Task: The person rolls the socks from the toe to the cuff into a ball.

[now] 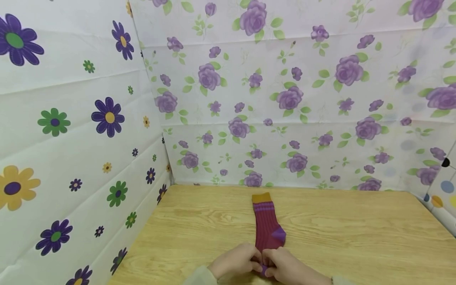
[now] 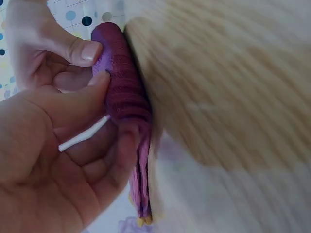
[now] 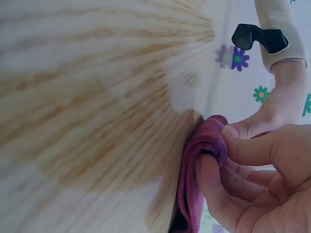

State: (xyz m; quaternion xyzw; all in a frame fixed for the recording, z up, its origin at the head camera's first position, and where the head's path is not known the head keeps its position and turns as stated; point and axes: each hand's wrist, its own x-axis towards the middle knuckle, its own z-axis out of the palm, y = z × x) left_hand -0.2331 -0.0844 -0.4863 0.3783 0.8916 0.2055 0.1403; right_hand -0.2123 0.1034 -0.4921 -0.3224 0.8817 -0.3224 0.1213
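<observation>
A maroon ribbed sock (image 1: pixel 266 225) with a purple heel and an orange cuff lies on the wooden table, its cuff pointing to the far side. At the near end the toe is turned over into a thick roll (image 2: pixel 127 82), purple on the side toward the person. My left hand (image 1: pixel 239 259) pinches the left part of this roll, thumb on the near side. On the right part my right hand (image 1: pixel 286 266) grips the fold between thumb and fingers; the right wrist view shows the layers curling over there (image 3: pixel 211 138). Both hands sit side by side.
The pale wood table (image 1: pixel 342 225) extends around the sock. White floral sheets form a wall (image 1: pixel 285 103) behind it and another wall (image 1: pixel 82 158) along the left. A dotted sheet (image 1: pixel 443 190) hangs at the right. A black device (image 3: pixel 260 38) is strapped to the left wrist.
</observation>
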